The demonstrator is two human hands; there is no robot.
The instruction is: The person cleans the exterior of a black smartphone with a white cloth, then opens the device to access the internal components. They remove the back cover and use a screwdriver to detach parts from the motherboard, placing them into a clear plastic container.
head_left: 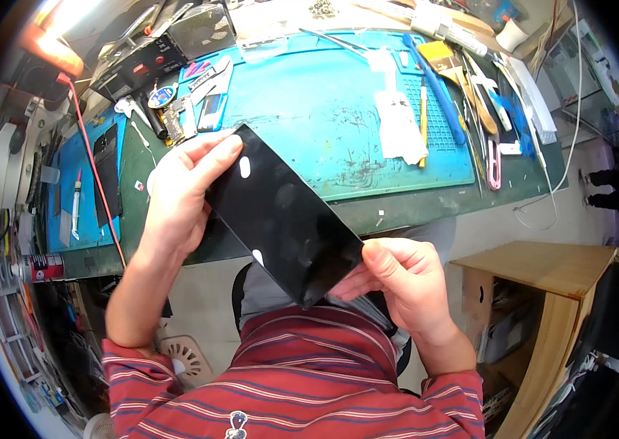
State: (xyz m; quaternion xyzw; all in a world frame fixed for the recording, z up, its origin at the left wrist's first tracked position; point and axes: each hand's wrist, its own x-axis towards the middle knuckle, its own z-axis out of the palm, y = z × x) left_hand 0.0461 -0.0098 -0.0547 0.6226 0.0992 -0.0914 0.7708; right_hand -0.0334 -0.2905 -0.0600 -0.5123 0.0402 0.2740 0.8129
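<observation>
Both my hands hold a black, glossy smartphone (287,216) in front of me, tilted, above my lap and the bench's near edge. My left hand (191,183) pinches its upper left corner, thumb on the dark face and fingers behind. At the lower right corner my right hand (404,274) grips it, the thumb at the edge and the other fingers partly hidden underneath. White light reflections and faint smudges show on the face. Its back side is out of sight.
A blue work mat (302,102) covers the bench. On it lie a crumpled white wrapper (399,128), a yellow stick tool (423,121) and a blue-handled brush (437,91). Tweezers (335,42) lie at the back. Left stand a black powered unit (137,69) and a syringe (76,208). A wooden cabinet (536,256) is right.
</observation>
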